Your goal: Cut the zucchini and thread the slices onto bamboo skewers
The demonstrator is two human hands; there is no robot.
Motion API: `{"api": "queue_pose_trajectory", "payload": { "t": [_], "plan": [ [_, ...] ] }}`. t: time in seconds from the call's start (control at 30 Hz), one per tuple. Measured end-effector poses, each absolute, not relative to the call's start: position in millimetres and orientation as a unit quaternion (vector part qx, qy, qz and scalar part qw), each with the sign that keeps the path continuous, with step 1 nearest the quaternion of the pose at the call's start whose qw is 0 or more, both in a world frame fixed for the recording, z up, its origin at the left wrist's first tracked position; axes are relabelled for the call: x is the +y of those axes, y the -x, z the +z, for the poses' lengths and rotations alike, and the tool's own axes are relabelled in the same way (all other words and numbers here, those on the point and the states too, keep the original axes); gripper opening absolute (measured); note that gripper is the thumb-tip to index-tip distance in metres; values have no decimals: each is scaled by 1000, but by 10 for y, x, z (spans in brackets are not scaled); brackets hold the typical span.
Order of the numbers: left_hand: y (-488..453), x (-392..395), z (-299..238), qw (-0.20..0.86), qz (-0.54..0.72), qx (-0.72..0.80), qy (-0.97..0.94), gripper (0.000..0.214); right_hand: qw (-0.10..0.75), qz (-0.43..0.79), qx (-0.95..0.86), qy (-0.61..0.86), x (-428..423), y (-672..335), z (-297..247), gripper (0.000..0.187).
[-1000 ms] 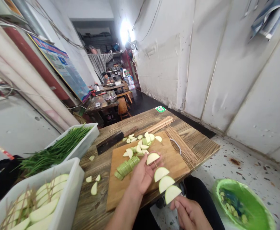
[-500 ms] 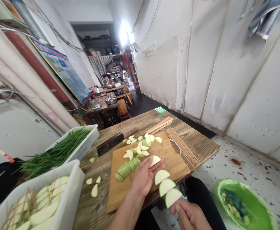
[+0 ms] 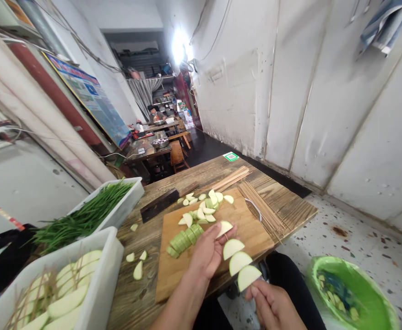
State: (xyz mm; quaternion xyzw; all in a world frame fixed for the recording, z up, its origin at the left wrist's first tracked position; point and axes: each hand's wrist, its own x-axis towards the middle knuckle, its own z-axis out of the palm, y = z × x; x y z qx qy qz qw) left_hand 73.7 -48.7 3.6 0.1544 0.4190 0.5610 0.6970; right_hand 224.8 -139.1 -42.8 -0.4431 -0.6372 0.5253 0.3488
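My left hand (image 3: 209, 250) pinches a pale half-round vegetable slice (image 3: 225, 228) with green rind, above the right part of the wooden cutting board (image 3: 247, 224). A thin stick runs from that slice through several more half-round slices (image 3: 240, 263) in a row. At the lower end of the row, my right hand (image 3: 271, 302) is closed on the skewer, whose grip end its fingers hide. On the board lie a row of cut green slices (image 3: 183, 240) and a loose heap of slices (image 3: 206, 211).
A cleaver (image 3: 163, 204) and bundles of bare skewers (image 3: 261, 208) lie behind and right of the board. At left stand a bin of skewered slices (image 3: 113, 256) and a bin of green stalks (image 3: 134, 192). A green tub (image 3: 369, 293) is on the floor; a person (image 3: 155, 114) sits far back.
Both hands keep their hold on the slice and the skewer, almost in place. The whole view has shifted very slightly.
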Motion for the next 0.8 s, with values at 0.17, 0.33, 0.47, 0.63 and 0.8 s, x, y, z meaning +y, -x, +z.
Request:
{"api": "queue_pose_trajectory", "payload": {
  "t": [0.17,0.33,0.47,0.63,0.8],
  "plan": [
    [-727,-475,42,702,559,410,-161,11,358,528,-629,445,-1400,-2240,-444,43],
    [-714,-488,37,699,555,425,-154,10,357,537,-623,442,-1392,-2212,-435,44],
    [-738,-521,25,724,518,423,-170,12,372,534,-618,441,-1361,-2198,-470,41],
    [-756,-543,71,746,514,387,-172,21,387,504,-633,442,-1341,-2216,-529,35],
    [-724,-632,75,759,516,365,-157,31,402,492,-632,445,-1335,-2214,-530,35]
  ]
}}
